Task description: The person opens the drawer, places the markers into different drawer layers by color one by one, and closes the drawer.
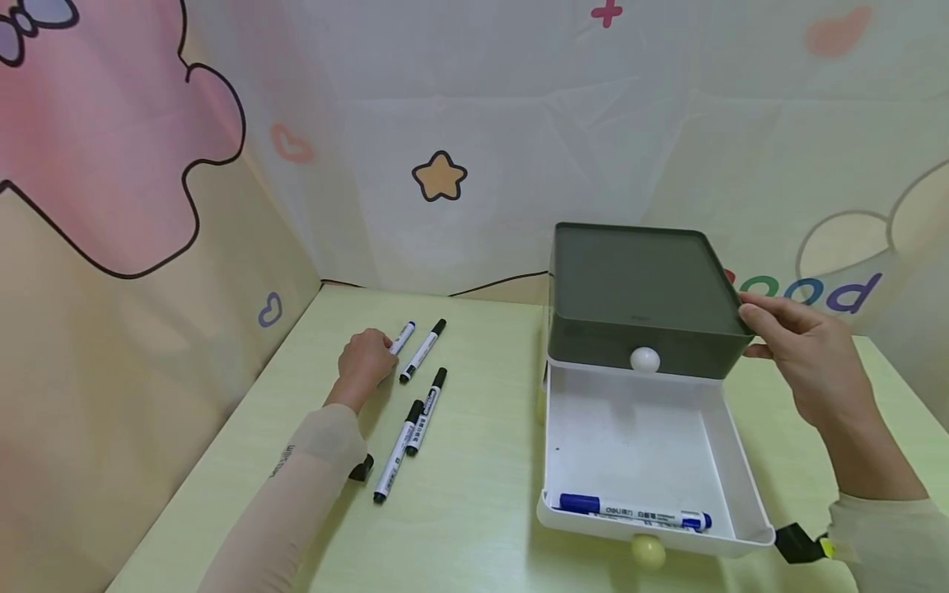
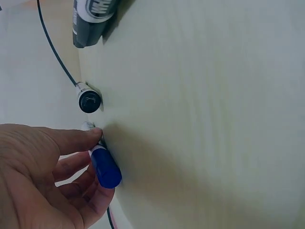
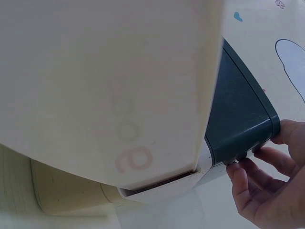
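Observation:
In the head view my left hand (image 1: pixel 363 364) is at the far left of the table. It pinches a white whiteboard marker (image 1: pixel 403 338) between thumb and fingers; the marker's blue end (image 2: pixel 106 168) points at the left wrist camera. On the right stands a small drawer box (image 1: pixel 630 272) with a dark green top section and a white knob. My right hand (image 1: pixel 811 350) grips that section's front right corner, thumb on the upper edge. Below it, a white drawer (image 1: pixel 630 428) is pulled out, with a blue-capped marker (image 1: pixel 638 511) lying along its front wall.
Beside my left hand lies a black-capped marker (image 1: pixel 423 352). Nearer the front, two more black-capped markers, one (image 1: pixel 427 412) further back and one (image 1: pixel 398 453) in front, lie side by side. A yellow knob (image 1: pixel 648 552) shows under the drawer front. A printed cloth (image 1: pixel 482 123) hangs behind the table.

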`<state>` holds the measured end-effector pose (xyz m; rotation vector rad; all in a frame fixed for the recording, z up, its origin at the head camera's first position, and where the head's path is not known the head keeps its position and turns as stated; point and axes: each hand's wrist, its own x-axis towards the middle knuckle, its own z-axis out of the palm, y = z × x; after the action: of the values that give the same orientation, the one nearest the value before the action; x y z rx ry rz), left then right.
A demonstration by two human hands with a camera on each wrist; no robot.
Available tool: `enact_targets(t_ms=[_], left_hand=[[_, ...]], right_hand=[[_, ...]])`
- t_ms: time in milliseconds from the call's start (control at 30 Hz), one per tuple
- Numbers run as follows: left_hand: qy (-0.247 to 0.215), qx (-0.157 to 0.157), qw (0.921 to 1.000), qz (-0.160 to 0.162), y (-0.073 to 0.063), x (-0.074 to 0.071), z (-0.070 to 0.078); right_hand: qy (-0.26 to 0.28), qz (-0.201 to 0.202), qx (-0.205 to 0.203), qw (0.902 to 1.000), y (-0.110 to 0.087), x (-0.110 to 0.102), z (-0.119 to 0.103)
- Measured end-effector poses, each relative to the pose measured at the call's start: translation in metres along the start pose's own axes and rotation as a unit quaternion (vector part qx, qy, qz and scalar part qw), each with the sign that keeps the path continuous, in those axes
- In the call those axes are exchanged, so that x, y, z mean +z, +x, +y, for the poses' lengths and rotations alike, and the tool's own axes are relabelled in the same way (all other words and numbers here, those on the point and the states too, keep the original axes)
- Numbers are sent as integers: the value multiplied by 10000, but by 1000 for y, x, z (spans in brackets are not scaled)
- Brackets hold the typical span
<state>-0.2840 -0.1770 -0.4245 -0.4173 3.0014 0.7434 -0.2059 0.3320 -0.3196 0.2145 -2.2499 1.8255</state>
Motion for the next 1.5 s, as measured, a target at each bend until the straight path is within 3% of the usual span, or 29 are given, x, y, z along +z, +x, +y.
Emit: enact_targets(t_ms=[767,1033,1500], left_hand=[[71,121,9999,-3,0,-1,-5],[-263,175,9994,108,-2,-9,-4],[-826,607,9945,197,-11,-25,6]], right_hand=[[227,-15,-13,9997,0,0,1],[-94,25,36,9999,-1,-1,0],[278,-6,33,9996,0,-1,0]])
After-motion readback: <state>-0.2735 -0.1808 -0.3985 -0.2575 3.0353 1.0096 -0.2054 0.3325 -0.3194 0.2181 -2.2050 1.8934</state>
